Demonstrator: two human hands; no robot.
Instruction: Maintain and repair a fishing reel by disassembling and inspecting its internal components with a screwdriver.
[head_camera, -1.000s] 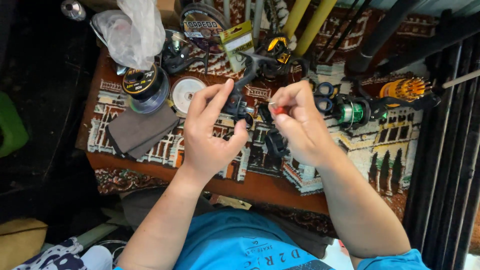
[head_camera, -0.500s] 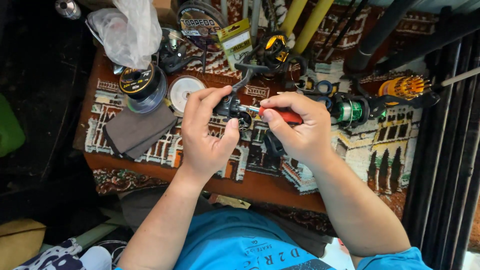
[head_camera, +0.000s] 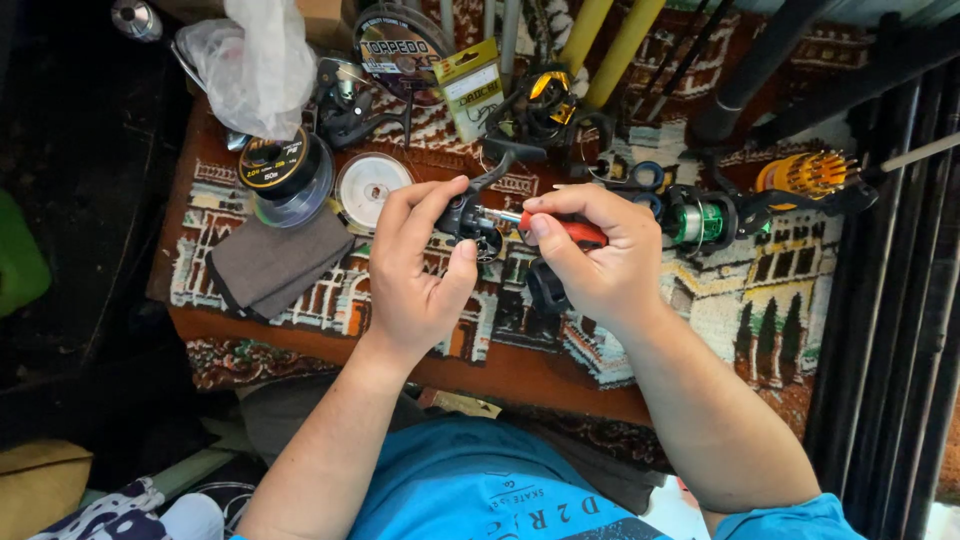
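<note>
My left hand (head_camera: 418, 270) grips a small black fishing reel body (head_camera: 472, 222) above a patterned rug-covered table (head_camera: 300, 300). My right hand (head_camera: 596, 262) holds a red-handled screwdriver (head_camera: 560, 228), its metal tip pointing left into the reel body. A black round part (head_camera: 548, 290) lies on the rug just below my right hand.
Behind the hands lie a green-spooled reel (head_camera: 700, 222), an orange spool (head_camera: 806, 174), a black and yellow reel (head_camera: 548, 104), line spools (head_camera: 284, 170), a white disc (head_camera: 370, 184), a grey cloth (head_camera: 280, 260), a plastic bag (head_camera: 262, 62) and yellow rods (head_camera: 612, 50). Dark rods stand at right.
My right hand has taken up the red-handled screwdriver and brought its tip to the reel body. My left hand has turned and steadied the reel.
</note>
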